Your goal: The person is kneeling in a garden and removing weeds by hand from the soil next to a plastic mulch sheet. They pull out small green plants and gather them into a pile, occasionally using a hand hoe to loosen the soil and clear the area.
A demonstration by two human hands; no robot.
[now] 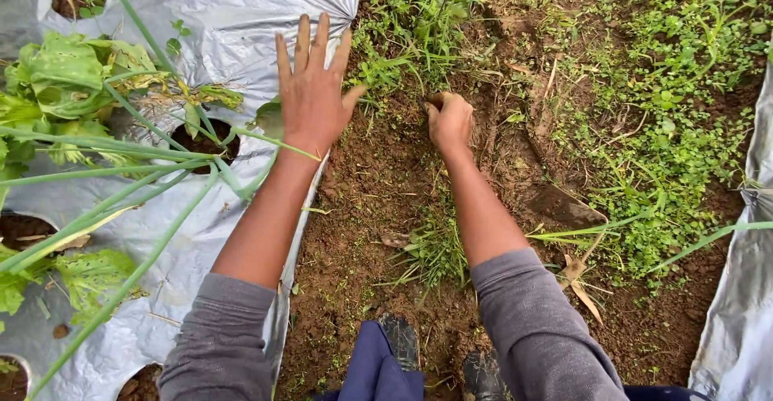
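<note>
Soil (362,208) runs as a bare furrow between our silver mulch sheet (233,22) on the left and a second sheet edge (737,320) at far right, with weeds (644,127) crowding the right side and open earth down the middle toward our boots (403,341). Our left hand (312,95) lies flat, fingers spread, on the sheet's edge just beside a planting hole (201,139). Our right hand (449,121) is closed in a fist on a grass clump (403,63) at soil level, near the left hand.
</note>
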